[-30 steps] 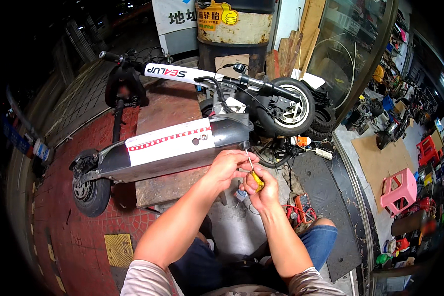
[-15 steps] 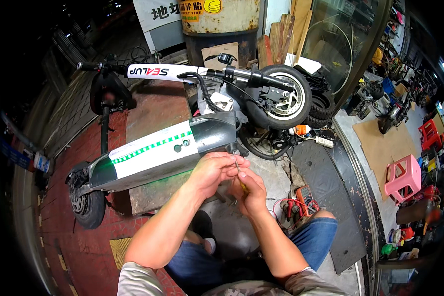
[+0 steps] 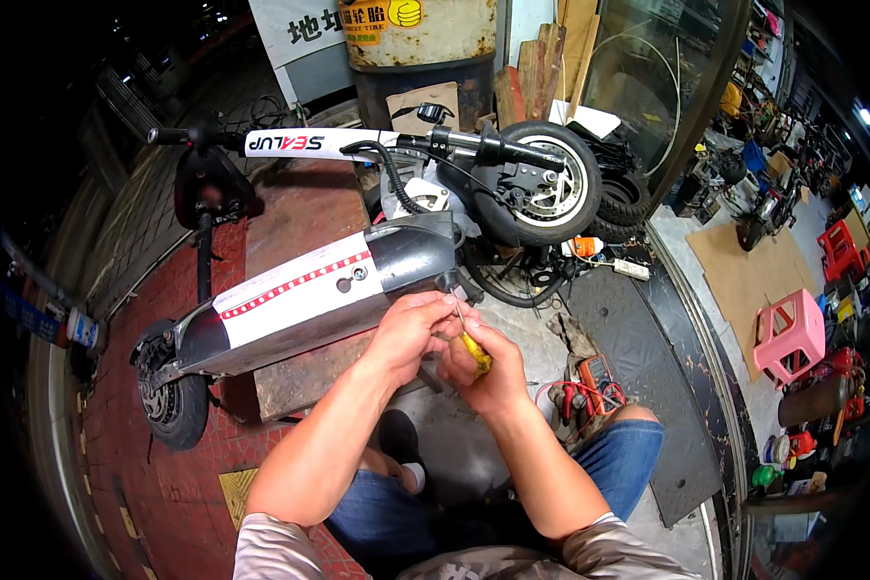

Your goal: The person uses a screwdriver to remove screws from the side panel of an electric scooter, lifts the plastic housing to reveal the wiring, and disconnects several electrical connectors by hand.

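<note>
Beside the white-and-black electric scooter (image 3: 295,288), the right hand (image 3: 501,375) clasps a yellow-handled metal screwdriver (image 3: 476,353), the left hand (image 3: 404,333) bunches near its shaft, hold unclear, and work seems underway, nothing visibly finished.

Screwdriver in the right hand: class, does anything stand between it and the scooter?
Partly, yes: the left hand is close beside the shaft of the screwdriver, by the black end of the scooter. Whether its fingers fully block the tip, or the tip touches anything, is too small to tell.
</note>
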